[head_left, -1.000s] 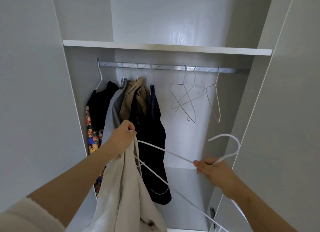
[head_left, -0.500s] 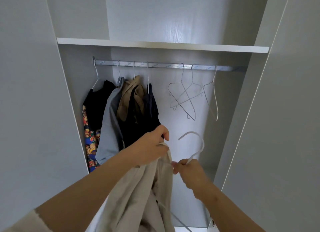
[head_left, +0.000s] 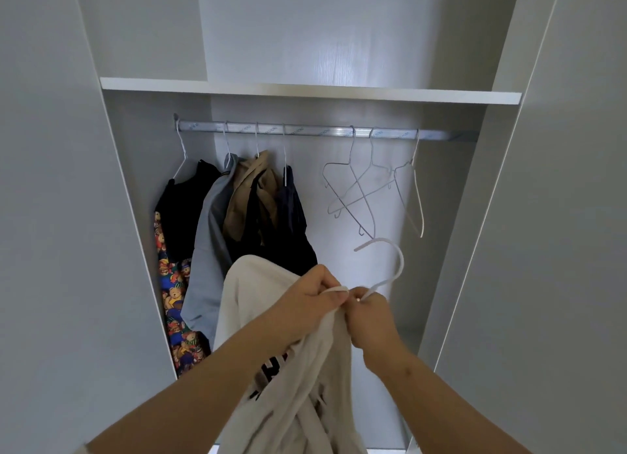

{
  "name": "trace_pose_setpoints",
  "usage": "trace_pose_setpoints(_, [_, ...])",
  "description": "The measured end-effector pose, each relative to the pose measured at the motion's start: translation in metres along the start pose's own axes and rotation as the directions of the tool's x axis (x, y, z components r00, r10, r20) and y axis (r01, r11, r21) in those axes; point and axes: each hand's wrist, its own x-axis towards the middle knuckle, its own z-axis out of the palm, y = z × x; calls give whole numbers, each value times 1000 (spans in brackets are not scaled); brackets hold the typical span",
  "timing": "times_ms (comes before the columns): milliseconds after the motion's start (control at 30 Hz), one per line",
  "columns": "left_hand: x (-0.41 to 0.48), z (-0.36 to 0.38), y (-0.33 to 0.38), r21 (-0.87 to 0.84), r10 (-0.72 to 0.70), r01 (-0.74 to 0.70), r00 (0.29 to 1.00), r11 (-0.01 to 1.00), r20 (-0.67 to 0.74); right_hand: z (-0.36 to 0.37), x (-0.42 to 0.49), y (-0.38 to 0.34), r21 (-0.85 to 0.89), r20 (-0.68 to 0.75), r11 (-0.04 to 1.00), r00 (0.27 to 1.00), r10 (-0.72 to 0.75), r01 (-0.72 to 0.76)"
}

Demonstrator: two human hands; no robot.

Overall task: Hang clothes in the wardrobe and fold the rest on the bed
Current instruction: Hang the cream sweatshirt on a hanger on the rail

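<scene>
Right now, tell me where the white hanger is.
Head view, right of centre: the white hanger sticks up from the right hand, below the empty hangers on the rail, beside the left hand gripping the beige shirt.

You hold a cream garment (head_left: 258, 294) bearing a dark printed motif (head_left: 271, 368), on a white hanger (head_left: 397, 253). On the silver rail (head_left: 305, 131) you see a black garment (head_left: 185, 209) with a multicoloured teddy-bear print (head_left: 173, 294), a grey-blue garment (head_left: 207, 250), a tan garment (head_left: 244, 195) and a navy garment (head_left: 291, 212). The wardrobe (head_left: 51, 216) is pale grey.
</scene>
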Motion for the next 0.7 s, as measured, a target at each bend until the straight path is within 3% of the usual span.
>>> trace_pose_setpoints(133, [-2,-5,1,-61,14,-8,995,998,98,-6,3,0,134,7,990,999,35,-35])
trace_pose_setpoints(267, [-6,-20,1,42,-65,54,944,998,324,-13,5,-7,82,-76,997,997,-3,9])
trace_pose_setpoints(333, [-2,-32,4,190,-52,-8,949,982,311,-17,7,-13,43,-113,998,993,-46,51])
trace_pose_setpoints(367, [5,-38,1,420,33,-117,979,900,202,-18,9,-17,18,-116,997,991,-73,75])
trace_pose_setpoints(400, [12,-41,-3,692,162,-199,980,694,118,-18,10,-22,-14,-108,995,989,-101,100])
trace_pose_setpoints(433, [17,-40,-5,881,260,-211,960,423,105,-17,10,-26,-41,-93,992,988,-125,121])
trace_pose_setpoints(467, [22,-36,-7,945,301,-227,941,235,151,-16,11,-29,-57,-73,988,986,-150,146])
trace_pose_setpoints(500, [25,-32,-6,954,309,-246,933,169,186,-15,12,-33,-71,-59,983,983,-172,168])
trace_pose_setpoints(533, [27,-28,-6,944,313,-272,927,188,205,-15,11,-35,-86,-57,978,980,-193,188])
trace_pose_setpoints(633, [33,-28,-2,839,472,-363,869,404,149,-24,9,-41,-82,-62,947,946,-317,312])
trace_pose_setpoints(700, [38,-29,0,823,523,-358,848,441,89,-32,6,-46,-86,-65,906,905,-420,415])
